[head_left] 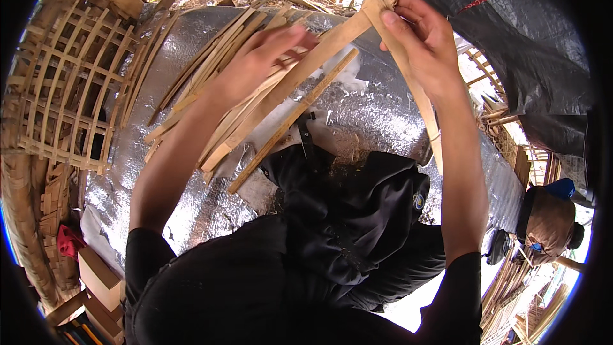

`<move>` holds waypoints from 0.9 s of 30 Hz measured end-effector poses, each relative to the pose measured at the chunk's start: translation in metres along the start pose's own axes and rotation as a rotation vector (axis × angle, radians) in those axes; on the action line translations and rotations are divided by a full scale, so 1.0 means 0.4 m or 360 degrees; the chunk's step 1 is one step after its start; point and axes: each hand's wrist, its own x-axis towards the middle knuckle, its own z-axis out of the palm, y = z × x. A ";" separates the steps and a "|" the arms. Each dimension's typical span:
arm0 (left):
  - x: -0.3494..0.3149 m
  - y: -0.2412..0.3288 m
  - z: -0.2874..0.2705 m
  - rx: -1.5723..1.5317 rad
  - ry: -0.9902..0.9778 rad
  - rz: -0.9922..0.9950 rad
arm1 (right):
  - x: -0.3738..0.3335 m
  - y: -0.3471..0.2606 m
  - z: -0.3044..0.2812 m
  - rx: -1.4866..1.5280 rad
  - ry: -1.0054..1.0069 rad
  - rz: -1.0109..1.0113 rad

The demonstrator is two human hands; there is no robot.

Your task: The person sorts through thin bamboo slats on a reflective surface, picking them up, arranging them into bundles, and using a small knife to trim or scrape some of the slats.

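Observation:
High on the right, my right hand (424,41) pinches a flat bamboo strip (405,57) near its top end. There it meets a long wide bamboo strip (306,67) that slants down to the left; whether this is one folded strip or two crossed ones I cannot tell. My left hand (265,57), slightly blurred, hovers beside the wide strip with its fingers stretched out and nothing visible in them. Beneath and behind it lies a bundle of thin bamboo strips (220,51). A separate narrow bamboo strip (297,121) rests diagonally nearer to me.
A silvery sheet (383,105) covers the work surface. Close to my lap lie a dark narrow tool (304,131) and black cloth (351,198). At left stands a woven bamboo lattice (70,89); dark plastic sheeting (511,32) hangs at right. A cardboard box (99,278) sits lower left.

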 end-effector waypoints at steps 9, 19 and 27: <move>0.061 0.165 0.125 0.0197 0.0090 0.0044 | -0.031 -0.088 -0.005 -0.0018 -0.0113 -0.0067; -0.029 0.061 -0.001 0.0292 0.0536 -0.0438 | -0.144 0.009 -0.017 -0.0481 -0.0006 0.0144; -0.141 -0.133 -0.069 0.0013 0.0725 -0.0931 | -0.485 0.230 0.053 -0.0470 -0.0295 0.0586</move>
